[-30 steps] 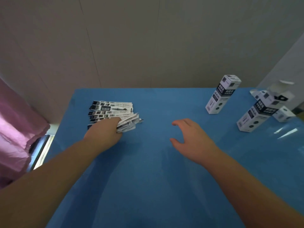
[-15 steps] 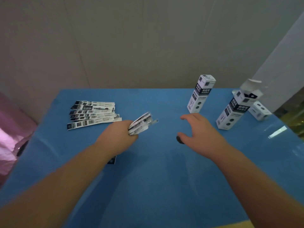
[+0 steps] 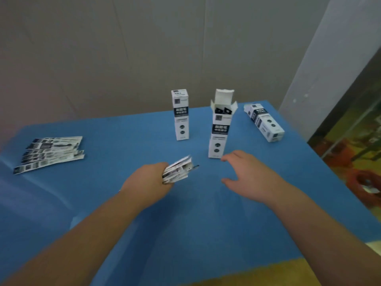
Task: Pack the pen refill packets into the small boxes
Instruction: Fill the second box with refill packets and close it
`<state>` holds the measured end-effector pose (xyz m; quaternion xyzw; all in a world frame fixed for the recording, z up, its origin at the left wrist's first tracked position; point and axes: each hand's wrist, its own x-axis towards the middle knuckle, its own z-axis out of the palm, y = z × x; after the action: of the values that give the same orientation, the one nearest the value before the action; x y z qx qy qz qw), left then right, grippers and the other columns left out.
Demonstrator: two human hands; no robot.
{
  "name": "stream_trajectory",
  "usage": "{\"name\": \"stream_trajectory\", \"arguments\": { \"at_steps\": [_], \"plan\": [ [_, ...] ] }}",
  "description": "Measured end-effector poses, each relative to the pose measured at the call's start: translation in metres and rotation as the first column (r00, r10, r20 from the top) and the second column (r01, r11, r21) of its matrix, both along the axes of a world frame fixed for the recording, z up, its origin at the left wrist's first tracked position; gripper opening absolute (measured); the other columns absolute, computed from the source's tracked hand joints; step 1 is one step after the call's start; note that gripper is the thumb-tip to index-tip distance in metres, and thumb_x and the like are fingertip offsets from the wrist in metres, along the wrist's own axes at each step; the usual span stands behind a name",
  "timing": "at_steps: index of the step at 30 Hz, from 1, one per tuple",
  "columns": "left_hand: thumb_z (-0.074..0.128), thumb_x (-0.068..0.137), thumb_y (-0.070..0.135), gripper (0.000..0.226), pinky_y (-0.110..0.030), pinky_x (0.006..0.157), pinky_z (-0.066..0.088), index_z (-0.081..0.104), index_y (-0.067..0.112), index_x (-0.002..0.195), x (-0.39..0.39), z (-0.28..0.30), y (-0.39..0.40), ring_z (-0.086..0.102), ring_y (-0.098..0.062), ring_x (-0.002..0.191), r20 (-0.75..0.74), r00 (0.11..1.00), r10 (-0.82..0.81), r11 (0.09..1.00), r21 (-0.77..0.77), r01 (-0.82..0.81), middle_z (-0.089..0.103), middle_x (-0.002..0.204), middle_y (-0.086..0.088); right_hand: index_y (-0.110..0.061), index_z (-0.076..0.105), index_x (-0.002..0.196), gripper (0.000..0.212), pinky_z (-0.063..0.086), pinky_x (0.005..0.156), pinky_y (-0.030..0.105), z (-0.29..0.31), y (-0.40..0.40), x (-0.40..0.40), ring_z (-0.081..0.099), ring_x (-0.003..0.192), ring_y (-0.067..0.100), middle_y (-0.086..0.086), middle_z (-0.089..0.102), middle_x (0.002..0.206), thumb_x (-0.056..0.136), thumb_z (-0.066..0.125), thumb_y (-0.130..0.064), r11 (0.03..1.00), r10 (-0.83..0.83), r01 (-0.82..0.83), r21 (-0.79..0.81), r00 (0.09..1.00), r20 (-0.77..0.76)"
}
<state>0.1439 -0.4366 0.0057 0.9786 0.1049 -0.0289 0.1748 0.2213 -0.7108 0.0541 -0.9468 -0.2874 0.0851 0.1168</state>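
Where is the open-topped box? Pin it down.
In the head view the open-topped box stands upright right of centre on the blue table, between two closed boxes, just beyond the right hand.

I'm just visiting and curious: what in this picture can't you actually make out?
Head view, the only one:
- Print on the loose packets: blurred, too small to read.
- How many packets the left hand grips: they overlap, and the hand covers their near ends.
- How full the open box is: its walls hide all but some dark tops.
- Lying box: which end opens cannot be told.
- Right hand: its palm faces down, unseen.
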Motion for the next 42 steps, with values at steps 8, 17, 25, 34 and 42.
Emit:
{"name": "stream_trajectory", "arguments": {
  "at_steps": [8, 17, 25, 34, 42],
  "plan": [
    [0.055, 0.088, 0.053, 0.022, -0.029, 0.054, 0.036, 0.047, 0.032, 0.090, 0.053, -0.007, -0.117, 0.057, -0.016, 0.074, -0.040, 0.978, -0.203, 0.966, 0.156, 0.207, 0.057, 0.080, 0.011, -0.026, 0.046, 0.142, 0.051, 0.044, 0.104, 0.040, -0.005, -0.095, 0.048, 0.048, 0.130, 0.023, -0.002, 0.049, 0.140, 0.095, 0.064, -0.031, 0.995, -0.101, 0.101, -0.025, 0.995, 0.010],
    [0.063, 0.077, 0.074, 0.060, -0.039, 0.090, 0.042, 0.052, 0.031, 0.117, 0.101, -0.017, -0.154, 0.056, -0.020, 0.103, -0.018, 0.955, -0.295, 0.913, 0.290, 0.287, 0.057, 0.110, 0.007, -0.024, 0.051, 0.138, 0.045, 0.045, 0.096, 0.037, -0.019, -0.118, 0.072, 0.053, 0.121, 0.023, 0.000, 0.053, 0.135, 0.095, 0.065, -0.026, 0.990, -0.119, 0.116, 0.080, 0.993, 0.027],
    [0.040, 0.067, 0.095, 0.098, -0.037, 0.113, 0.031, 0.043, 0.033, 0.144, 0.074, -0.022, -0.138, 0.042, -0.015, 0.132, 0.048, 0.973, -0.226, 0.957, 0.199, 0.213, 0.046, 0.145, 0.012, -0.025, 0.053, 0.136, 0.040, 0.041, 0.086, 0.027, -0.025, -0.103, 0.089, 0.054, 0.119, 0.019, -0.005, 0.054, 0.135, 0.097, 0.062, -0.023, 0.987, -0.070, 0.063, 0.145, 0.997, 0.043],
    [0.087, 0.076, 0.038, 0.096, -0.031, 0.105, 0.042, 0.028, 0.020, 0.149, 0.114, 0.015, -0.131, 0.047, -0.016, 0.126, 0.287, 0.860, 0.422, 0.751, -0.642, -0.154, 0.040, 0.141, 0.003, -0.024, 0.054, 0.135, 0.038, 0.043, 0.097, 0.032, -0.028, -0.087, 0.094, 0.052, 0.122, 0.018, -0.006, 0.054, 0.133, 0.098, 0.061, -0.030, 0.988, 0.013, -0.022, 0.155, 0.998, 0.060],
    [0.082, 0.083, 0.016, 0.062, -0.040, 0.110, 0.045, 0.049, 0.020, 0.136, 0.137, 0.022, -0.111, 0.060, -0.008, 0.123, 0.256, 0.938, 0.234, 0.744, -0.668, -0.004, 0.066, 0.127, 0.009, -0.022, 0.046, 0.148, 0.072, 0.032, 0.115, 0.041, -0.044, -0.050, 0.075, 0.041, 0.138, 0.021, -0.002, 0.047, 0.147, 0.085, 0.074, -0.045, 0.893, 0.446, -0.450, 0.027, 0.891, 0.084]
  ]
}}
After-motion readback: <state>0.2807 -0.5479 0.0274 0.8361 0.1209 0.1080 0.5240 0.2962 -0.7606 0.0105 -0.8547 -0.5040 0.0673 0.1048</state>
